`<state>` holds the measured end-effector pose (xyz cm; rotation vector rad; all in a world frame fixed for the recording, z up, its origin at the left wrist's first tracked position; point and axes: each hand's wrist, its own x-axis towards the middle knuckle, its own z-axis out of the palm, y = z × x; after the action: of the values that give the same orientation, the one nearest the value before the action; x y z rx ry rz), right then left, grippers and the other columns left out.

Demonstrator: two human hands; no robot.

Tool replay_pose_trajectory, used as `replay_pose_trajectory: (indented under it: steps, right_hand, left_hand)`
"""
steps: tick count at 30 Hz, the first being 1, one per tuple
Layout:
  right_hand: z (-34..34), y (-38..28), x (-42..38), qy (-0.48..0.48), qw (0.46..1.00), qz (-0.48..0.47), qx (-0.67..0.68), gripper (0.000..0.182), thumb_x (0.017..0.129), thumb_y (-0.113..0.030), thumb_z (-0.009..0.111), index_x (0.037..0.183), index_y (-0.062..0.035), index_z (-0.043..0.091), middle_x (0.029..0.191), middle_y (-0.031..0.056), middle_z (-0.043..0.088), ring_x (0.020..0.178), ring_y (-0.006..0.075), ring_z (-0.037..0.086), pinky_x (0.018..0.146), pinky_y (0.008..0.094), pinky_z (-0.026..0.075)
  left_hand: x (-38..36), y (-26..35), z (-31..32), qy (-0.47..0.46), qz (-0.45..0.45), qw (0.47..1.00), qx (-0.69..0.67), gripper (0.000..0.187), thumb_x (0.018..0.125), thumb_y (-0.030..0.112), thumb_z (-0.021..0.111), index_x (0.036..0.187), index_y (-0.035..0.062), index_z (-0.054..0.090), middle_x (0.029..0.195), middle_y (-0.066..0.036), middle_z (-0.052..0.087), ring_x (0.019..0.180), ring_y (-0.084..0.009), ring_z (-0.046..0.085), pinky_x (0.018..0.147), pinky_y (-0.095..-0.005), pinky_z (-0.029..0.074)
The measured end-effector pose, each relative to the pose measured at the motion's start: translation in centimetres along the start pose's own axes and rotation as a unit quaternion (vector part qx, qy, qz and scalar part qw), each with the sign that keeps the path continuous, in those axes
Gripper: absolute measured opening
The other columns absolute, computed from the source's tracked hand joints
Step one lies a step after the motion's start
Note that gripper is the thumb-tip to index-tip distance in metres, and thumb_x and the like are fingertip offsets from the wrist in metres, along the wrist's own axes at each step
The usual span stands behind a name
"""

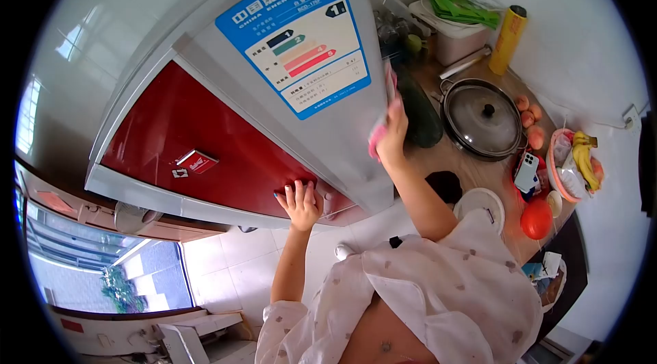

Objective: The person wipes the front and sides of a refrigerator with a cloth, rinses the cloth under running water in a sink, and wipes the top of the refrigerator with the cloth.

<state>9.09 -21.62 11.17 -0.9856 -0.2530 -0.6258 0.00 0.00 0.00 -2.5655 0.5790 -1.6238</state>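
Note:
A refrigerator with a red glossy door [205, 131] and a grey side panel [328, 131] fills the left and middle of the view. On its side is a blue and white energy label [301, 39]. My left hand [300, 205] rests on the lower part of the red door with its fingers spread. My right hand [392, 133] holds a pink cloth [378, 138] against the grey side, to the lower right of the label. Part of the cloth is hidden by the hand. A small red magnet [198, 161] is on the door.
Right of the refrigerator, a table holds a lidded pan [482, 119], a dark green melon [419, 112], a yellow roll [508, 41], a white bin [458, 39], a phone [526, 172], a red round object [536, 219] and a fruit basket [562, 176]. A white stool-like round [482, 203] stands near my right arm.

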Motion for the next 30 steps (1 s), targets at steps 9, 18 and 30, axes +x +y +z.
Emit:
replay_pose_trajectory:
  steps: [9, 18, 30]
  right_hand:
    - [-1.6, 2.9, -0.5, 0.032, 0.997, 0.028, -0.071, 0.046, 0.089, -0.025, 0.034, 0.124, 0.0047, 0.034, 0.126, 0.0125, 0.039, 0.112, 0.0209, 0.039, 0.095, 0.0291, 0.027]
    - [5.1, -1.6, -1.8, -0.138, 0.678, -0.495, -0.525, 0.048, 0.077, -0.037, 0.052, 0.116, -0.0097, 0.048, 0.120, 0.0139, 0.042, 0.107, 0.0395, 0.040, 0.088, 0.0527, 0.030]
    - [13.4, -10.3, 5.3, -0.052, 0.712, -0.487, -0.504, 0.064, 0.077, -0.048, 0.046, 0.127, -0.0097, 0.034, 0.132, 0.0169, 0.027, 0.120, 0.0469, 0.021, 0.093, 0.0579, 0.020]
  left_hand:
    - [-0.1, 0.0, 0.9, 0.014, -0.008, 1.000, -0.003, 0.042, 0.065, 0.011, 0.056, 0.106, 0.0054, 0.048, 0.121, -0.018, 0.041, 0.118, -0.0378, 0.030, 0.097, -0.0594, 0.011]
    - [-0.1, 0.2, 0.6, 0.004, -0.024, 1.000, 0.000, 0.042, 0.066, 0.012, 0.056, 0.107, 0.0071, 0.049, 0.121, -0.017, 0.042, 0.116, -0.0367, 0.032, 0.096, -0.0586, 0.014]
    - [0.4, 0.5, 0.1, -0.003, -0.029, 1.000, 0.002, 0.038, 0.068, 0.012, 0.055, 0.106, 0.0081, 0.052, 0.121, -0.013, 0.044, 0.117, -0.0332, 0.034, 0.097, -0.0562, 0.017]
